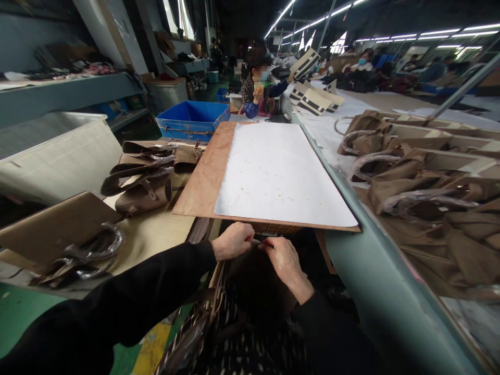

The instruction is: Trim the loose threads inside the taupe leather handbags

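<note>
My left hand [233, 240] and my right hand [286, 264] meet just below the near edge of a wooden board [203, 177]. Both are closed in a pinch on a small thin object [259, 241] between them, too small to name. Under my hands lies something dark, in my lap, its shape unclear. A white sheet [277, 172] covers most of the board. Both arms wear black sleeves.
Brown handbags [146, 177] lie left of the board, more brown bags [422, 192] fill the belt on the right. A blue crate [193, 119] and a white bin [54, 156] stand at the left. A seated person [260, 91] works farther back.
</note>
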`<state>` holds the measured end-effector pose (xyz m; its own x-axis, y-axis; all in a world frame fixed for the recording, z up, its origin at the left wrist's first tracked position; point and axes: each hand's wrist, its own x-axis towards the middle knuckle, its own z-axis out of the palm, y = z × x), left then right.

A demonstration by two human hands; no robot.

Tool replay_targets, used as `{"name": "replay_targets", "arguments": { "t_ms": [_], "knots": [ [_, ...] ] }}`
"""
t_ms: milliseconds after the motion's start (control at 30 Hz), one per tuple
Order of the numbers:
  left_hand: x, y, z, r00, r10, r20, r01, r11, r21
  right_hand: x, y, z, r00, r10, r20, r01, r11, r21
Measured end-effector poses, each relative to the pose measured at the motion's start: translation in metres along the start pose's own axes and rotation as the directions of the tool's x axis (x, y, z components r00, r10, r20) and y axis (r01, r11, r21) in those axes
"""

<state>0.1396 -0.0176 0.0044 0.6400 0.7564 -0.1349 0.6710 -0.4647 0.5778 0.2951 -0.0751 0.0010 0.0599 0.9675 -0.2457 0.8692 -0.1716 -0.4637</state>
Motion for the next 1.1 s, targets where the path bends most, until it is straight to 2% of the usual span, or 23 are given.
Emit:
{"name": "replay_targets", "arguments": {
  "t_ms": [200,400,700,900,1100],
  "knots": [
    [-0.003,-0.004,0.002,0.997,0.076,0.024,-0.076,0.997,0.018,-0.002,0.004,0.0,1.0,0.008,0.023,-0.01,0.994,0.107],
    [-0.001,-0.004,0.007,0.999,0.01,-0.048,-0.008,0.999,0.048,-0.002,0.002,0.001,1.0,0.013,-0.026,-0.01,0.993,0.115],
    [0.002,-0.001,0.008,0.994,-0.081,-0.07,0.083,0.996,0.034,0.005,-0.001,0.002,1.0,0.023,0.008,-0.024,0.992,0.127],
    [0.004,-0.001,0.011,0.992,-0.082,-0.1,0.086,0.996,0.035,0.011,-0.002,0.002,0.994,0.03,0.102,-0.045,0.988,0.146],
    [0.003,-0.003,0.011,0.99,-0.088,-0.106,0.088,0.996,-0.008,0.014,-0.008,0.004,0.997,-0.013,0.078,0.001,0.99,0.142]
  ]
}}
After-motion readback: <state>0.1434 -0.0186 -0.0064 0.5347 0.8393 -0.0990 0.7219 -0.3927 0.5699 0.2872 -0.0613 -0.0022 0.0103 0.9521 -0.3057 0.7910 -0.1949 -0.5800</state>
